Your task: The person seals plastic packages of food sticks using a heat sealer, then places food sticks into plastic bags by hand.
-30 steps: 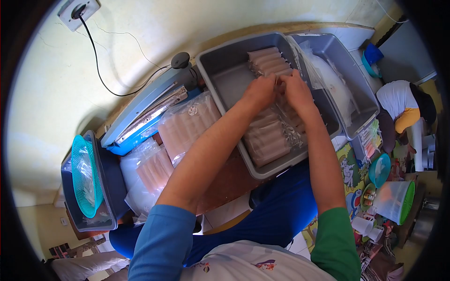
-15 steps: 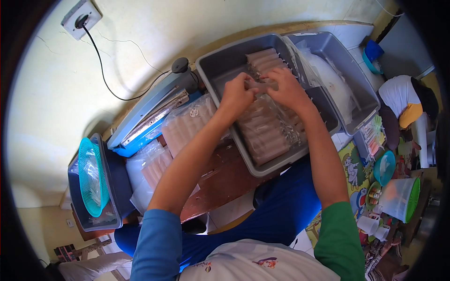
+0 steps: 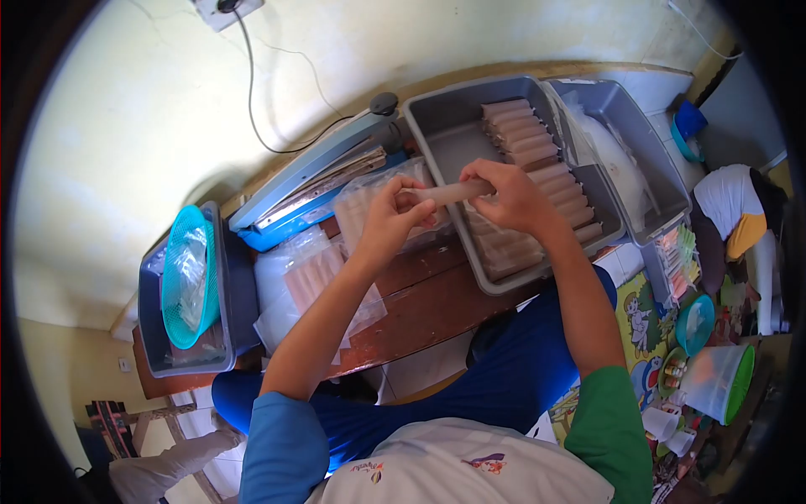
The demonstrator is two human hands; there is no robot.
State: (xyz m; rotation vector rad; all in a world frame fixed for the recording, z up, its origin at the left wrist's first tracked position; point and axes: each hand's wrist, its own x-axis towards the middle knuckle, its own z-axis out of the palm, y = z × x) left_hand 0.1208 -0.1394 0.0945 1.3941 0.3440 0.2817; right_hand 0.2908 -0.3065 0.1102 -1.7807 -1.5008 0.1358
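A slim plastic tube with pale brown filling (image 3: 449, 194) is stretched level between my two hands. My left hand (image 3: 391, 217) has its fingers closed round one end. My right hand (image 3: 509, 195) pinches the other end, over the near-left wall of the grey tub (image 3: 437, 139). Rows of similar filled tubes (image 3: 519, 126) lie side by side inside that tub, and my right hand covers part of them. Below and behind my left hand, a clear bag of tubes (image 3: 357, 202) rests on the brown wooden table (image 3: 420, 294).
A blue-grey bar sealer (image 3: 311, 172) stands along the wall. More bagged tubes (image 3: 312, 277) lie on the table. At left, a dark bin (image 3: 239, 294) bears a turquoise basket (image 3: 189, 277). A second grey tub (image 3: 672, 189) holds clear plastic. Another person (image 3: 726, 202) is at far right.
My hands have lifted from over the rows in the tub and moved left with one tube, now seen lengthwise between them. The view has shifted, so the surroundings sit further right.
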